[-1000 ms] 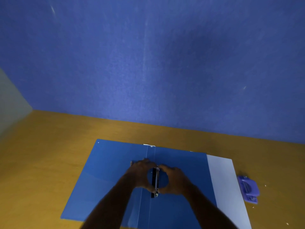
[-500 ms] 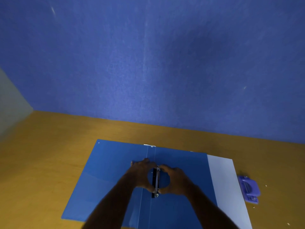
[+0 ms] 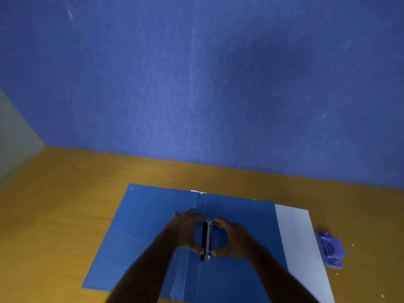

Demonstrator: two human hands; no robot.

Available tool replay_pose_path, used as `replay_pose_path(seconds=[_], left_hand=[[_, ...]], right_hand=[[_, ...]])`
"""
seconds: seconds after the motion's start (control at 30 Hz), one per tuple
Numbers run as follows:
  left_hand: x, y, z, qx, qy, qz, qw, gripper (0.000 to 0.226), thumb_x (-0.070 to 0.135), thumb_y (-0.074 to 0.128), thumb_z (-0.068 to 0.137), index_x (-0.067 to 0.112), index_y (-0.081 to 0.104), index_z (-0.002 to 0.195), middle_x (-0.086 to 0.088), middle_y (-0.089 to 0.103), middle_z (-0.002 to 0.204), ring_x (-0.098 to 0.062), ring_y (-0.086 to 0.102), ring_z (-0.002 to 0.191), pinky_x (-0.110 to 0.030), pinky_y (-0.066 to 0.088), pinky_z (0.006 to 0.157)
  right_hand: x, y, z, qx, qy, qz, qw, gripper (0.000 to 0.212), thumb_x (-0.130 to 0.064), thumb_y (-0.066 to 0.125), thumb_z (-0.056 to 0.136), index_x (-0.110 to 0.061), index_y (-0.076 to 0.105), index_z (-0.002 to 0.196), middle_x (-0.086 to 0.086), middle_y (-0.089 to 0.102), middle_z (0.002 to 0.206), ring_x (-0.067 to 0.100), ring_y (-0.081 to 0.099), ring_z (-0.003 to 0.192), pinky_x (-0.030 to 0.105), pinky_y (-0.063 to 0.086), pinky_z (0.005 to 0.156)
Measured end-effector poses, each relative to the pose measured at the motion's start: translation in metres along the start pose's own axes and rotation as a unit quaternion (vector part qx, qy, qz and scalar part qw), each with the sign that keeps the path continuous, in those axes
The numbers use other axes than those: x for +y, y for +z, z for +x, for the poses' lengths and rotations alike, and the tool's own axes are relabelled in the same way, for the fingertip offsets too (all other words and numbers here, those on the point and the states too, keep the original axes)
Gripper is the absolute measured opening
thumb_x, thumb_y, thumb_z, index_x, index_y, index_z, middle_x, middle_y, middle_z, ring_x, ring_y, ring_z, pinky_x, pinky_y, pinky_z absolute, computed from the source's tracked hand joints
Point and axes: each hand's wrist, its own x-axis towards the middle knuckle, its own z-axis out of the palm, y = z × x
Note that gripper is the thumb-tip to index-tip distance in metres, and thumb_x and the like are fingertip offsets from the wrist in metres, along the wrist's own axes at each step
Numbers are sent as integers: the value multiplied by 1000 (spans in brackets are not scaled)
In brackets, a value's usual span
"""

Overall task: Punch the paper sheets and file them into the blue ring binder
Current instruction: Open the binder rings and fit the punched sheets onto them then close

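While the blue ring binder [image 3: 153,226] lies open, both hands [image 3: 231,239] pinch its ring mechanism [image 3: 206,239].

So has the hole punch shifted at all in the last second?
No. The hole punch sits in the same spot on the table, just right of the paper sheet's edge, as it did earlier.

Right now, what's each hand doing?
Left hand: fingers pinched on the ring mechanism of the open blue ring binder.
Right hand: pinched on the same mechanism from the other side.
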Motion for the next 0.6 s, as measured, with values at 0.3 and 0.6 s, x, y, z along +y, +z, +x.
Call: replay_pose_path(seconds=[0.3,0.6], left_hand=[[2,4,-4,-2,-21,-20,1000,128,73,80,42,33,23,150,1,28,152,-28,28,138,-44,30,113],[65,44,20,185,63,117,974,87,75,49,72,19,47,139,-5,49,138,-31,42,134,-52,29,114]], right_hand=[[10,-3,-8,0,13,36,999,131,-60,88,41,-34,21,150,-13,40,149,8,40,135,29,41,107],[92,-45,-61,161,111,2,981,117,-95,44,52,-25,37,146,-3,47,148,15,44,135,33,39,110]])
